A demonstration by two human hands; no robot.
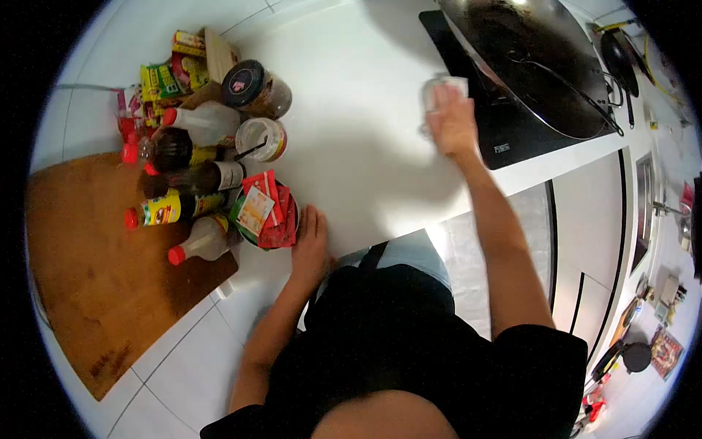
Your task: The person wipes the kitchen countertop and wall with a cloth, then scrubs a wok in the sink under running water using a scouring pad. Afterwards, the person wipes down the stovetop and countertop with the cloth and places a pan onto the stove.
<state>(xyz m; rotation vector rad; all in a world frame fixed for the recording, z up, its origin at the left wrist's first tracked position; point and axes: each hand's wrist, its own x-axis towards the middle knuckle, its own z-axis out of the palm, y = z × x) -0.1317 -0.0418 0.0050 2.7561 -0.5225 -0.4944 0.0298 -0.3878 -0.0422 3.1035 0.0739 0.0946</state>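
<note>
My right hand (pixel 451 121) presses a whitish cloth (pixel 456 83) onto the white countertop (pixel 358 132), beside the left edge of the black cooktop (pixel 512 139). Parts of the cloth show around the fingers. My left hand (pixel 311 238) rests at the counter's front edge, just right of a round container (pixel 294 212) holding red packets (pixel 278 228). Its fingers are together, and whether they hold anything is hidden.
A large wok (pixel 541 58) with a ladle sits over the cooktop. Several bottles (pixel 208 123), a dark-lidded jar (pixel 274 97) and a white tub (pixel 272 139) stand at the left. Beyond them lies a brown board (pixel 95 271). Food packets (pixel 159 82) lie at the back left.
</note>
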